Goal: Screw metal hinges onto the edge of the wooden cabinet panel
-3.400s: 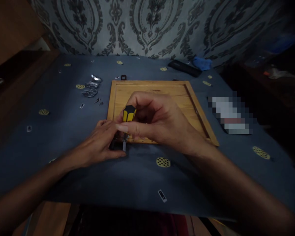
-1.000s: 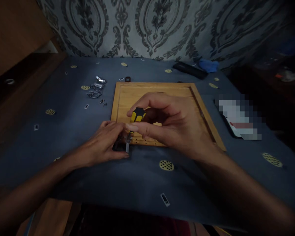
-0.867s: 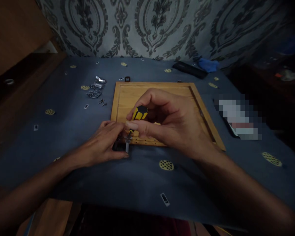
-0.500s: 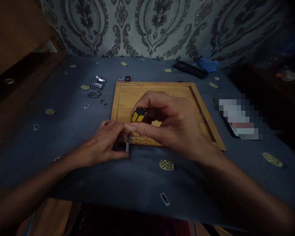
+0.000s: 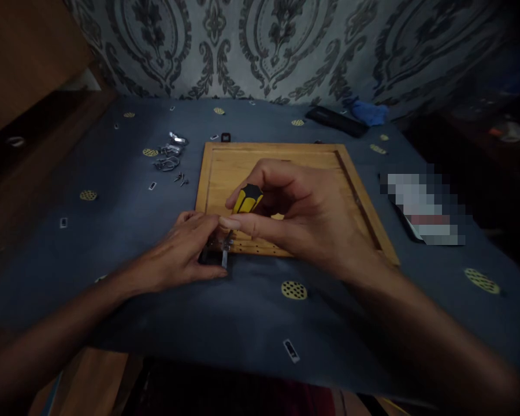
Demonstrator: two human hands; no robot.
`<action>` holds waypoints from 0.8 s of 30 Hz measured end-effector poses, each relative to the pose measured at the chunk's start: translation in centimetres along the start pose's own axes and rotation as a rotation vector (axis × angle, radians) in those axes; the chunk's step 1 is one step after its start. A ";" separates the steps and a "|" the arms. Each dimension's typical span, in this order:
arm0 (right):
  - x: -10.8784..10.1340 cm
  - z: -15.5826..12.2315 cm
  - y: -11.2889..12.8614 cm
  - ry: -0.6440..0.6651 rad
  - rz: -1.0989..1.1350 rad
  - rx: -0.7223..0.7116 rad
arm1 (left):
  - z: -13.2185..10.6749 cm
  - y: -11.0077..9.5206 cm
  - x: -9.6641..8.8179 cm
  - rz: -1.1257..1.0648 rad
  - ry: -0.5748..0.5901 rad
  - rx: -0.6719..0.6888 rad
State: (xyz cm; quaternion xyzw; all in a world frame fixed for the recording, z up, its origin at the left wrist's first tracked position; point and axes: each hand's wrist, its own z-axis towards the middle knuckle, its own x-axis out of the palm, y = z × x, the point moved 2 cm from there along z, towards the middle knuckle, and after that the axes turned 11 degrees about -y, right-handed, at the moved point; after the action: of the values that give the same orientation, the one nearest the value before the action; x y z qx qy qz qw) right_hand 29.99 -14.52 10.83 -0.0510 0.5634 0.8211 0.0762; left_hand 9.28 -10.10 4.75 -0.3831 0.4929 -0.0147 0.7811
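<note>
My right hand (image 5: 316,214) pinches the black-and-yellow handle of a screwdriver (image 5: 248,199) between thumb and fingers, the tool tilted with its shaft pointing down. Below it, a small metal fitting (image 5: 225,254) that looks like a latch sits at the near left corner of a framed wooden panel (image 5: 238,155). My left hand (image 5: 177,251) closes round that corner, its thumb against the lower end of the fitting. The screwdriver tip meets the fitting's upper part; whether a screw is there is too small to tell. Several small dark holes run along the panel's near edge.
Several shiny metal fittings (image 5: 169,151) and loose screws (image 5: 181,178) lie left of the panel on the blue patterned tablecloth (image 5: 125,242). Behind are a black elongated case (image 5: 335,122) and a blue cloth (image 5: 368,111). A blurred-out object (image 5: 420,205) lies to the right.
The screwdriver handle has turned and leans slightly more to the right in my right hand's fingers. My left hand stays on the panel corner and the fitting.
</note>
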 end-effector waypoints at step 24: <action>-0.4 0.0 0.4 0.095 0.024 -0.043 | 0.2 -0.1 -0.1 -0.003 -0.007 -0.031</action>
State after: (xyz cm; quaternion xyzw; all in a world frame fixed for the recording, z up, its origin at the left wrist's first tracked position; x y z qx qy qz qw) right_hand 30.28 -14.66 11.25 -0.0849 0.5491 0.8306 0.0383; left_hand 9.44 -9.97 4.91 -0.3960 0.4898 -0.0067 0.7767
